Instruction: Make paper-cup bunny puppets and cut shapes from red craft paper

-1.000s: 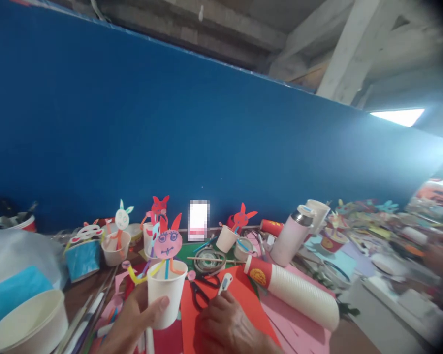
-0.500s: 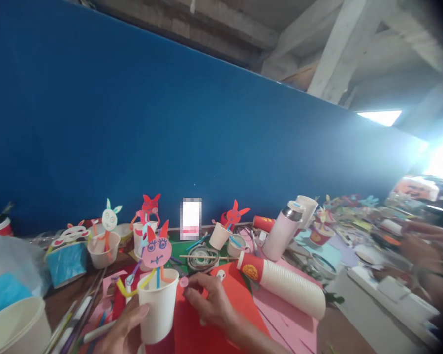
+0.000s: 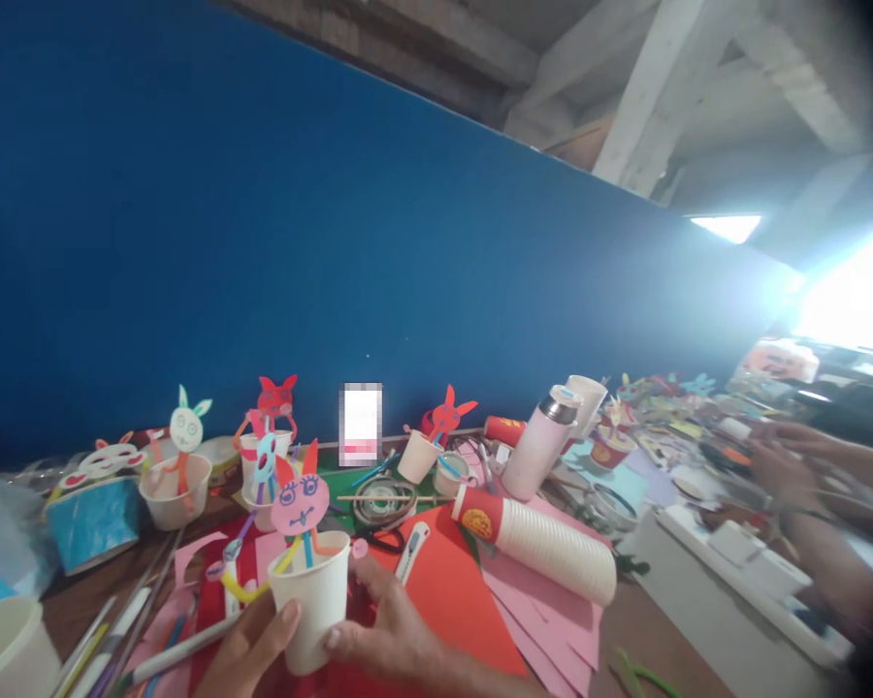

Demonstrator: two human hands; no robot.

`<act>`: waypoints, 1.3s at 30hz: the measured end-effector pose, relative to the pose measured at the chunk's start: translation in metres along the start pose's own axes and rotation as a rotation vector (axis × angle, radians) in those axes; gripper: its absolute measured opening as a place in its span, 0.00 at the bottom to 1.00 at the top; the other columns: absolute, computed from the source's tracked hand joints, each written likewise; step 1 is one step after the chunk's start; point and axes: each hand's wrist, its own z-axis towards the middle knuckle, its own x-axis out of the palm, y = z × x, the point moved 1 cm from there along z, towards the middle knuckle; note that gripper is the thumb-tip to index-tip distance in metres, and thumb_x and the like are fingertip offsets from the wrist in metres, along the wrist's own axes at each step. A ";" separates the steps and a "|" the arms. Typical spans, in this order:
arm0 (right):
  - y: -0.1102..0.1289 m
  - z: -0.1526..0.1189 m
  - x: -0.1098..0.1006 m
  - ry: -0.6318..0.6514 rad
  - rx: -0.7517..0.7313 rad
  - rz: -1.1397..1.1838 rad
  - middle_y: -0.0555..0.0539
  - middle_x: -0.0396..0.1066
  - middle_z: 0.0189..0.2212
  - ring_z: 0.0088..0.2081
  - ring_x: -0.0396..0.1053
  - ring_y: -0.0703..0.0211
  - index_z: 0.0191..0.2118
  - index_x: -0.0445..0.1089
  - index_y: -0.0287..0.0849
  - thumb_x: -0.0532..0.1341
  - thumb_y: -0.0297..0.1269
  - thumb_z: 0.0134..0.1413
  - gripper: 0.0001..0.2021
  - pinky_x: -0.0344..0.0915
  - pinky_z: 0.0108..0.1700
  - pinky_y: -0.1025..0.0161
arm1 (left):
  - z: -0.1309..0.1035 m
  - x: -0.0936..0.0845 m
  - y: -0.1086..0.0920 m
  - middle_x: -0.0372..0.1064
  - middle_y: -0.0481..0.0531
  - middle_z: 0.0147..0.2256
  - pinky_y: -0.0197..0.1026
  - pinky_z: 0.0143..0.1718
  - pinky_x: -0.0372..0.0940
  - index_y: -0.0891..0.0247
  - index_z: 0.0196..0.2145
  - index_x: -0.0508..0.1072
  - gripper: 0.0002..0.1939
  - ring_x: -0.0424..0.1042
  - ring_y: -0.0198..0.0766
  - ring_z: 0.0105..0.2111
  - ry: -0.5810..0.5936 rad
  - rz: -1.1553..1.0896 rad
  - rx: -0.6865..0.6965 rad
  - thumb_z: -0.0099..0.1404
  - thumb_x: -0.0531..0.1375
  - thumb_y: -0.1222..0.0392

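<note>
A white paper cup (image 3: 314, 606) stands upright between my hands. Rising from it is a pink paper face (image 3: 300, 502) with red ears and drawn eyes, on a blue stem with bent yellow and orange pipe-cleaner limbs. My left hand (image 3: 251, 645) grips the cup's left side, thumb across its front. My right hand (image 3: 397, 625) closes on the right side, thumb against the lower wall and fingers partly hidden behind. A small pink paper disc (image 3: 360, 549) shows just above my right fingers. Behind that hand lie a white cutter knife (image 3: 411, 553) and red paper (image 3: 455, 591).
A stack of paper cups (image 3: 545, 548) lies on pink sheets at right, before a pink thermos (image 3: 539, 448). Several cup puppets (image 3: 181, 485) line the blue wall (image 3: 262, 223). Pens (image 3: 120, 625) lie at left. Another person's hands (image 3: 778, 465) are at far right.
My right hand has moved from the red paper beside the cup onto the cup's right side. The cutter knife shows more fully. The view has shifted slightly right.
</note>
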 end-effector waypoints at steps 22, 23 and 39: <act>-0.018 -0.011 0.002 -0.083 0.007 0.043 0.41 0.68 0.40 0.43 0.65 0.48 0.50 0.62 0.38 0.60 0.52 0.45 0.28 0.61 0.44 0.54 | -0.009 0.010 -0.009 0.74 0.57 0.35 0.40 0.25 0.67 0.59 0.51 0.62 0.35 0.72 0.50 0.34 0.165 0.095 -0.038 0.45 0.66 0.53; -0.016 -0.011 0.002 -0.075 0.014 0.021 0.42 0.68 0.40 0.42 0.65 0.48 0.50 0.62 0.39 0.60 0.52 0.45 0.29 0.62 0.43 0.55 | -0.007 0.009 -0.008 0.74 0.57 0.34 0.41 0.26 0.67 0.60 0.49 0.65 0.34 0.73 0.50 0.33 0.149 0.105 -0.027 0.43 0.66 0.53; 0.019 0.025 -0.103 -0.483 -0.173 -1.224 0.47 0.72 0.31 0.35 0.67 0.60 0.33 0.71 0.41 0.52 0.33 0.56 0.11 0.60 0.39 0.66 | 0.010 -0.004 -0.012 0.73 0.46 0.22 0.36 0.12 0.65 0.60 0.50 0.61 0.43 0.70 0.41 0.20 -0.068 0.127 0.136 0.35 0.69 0.49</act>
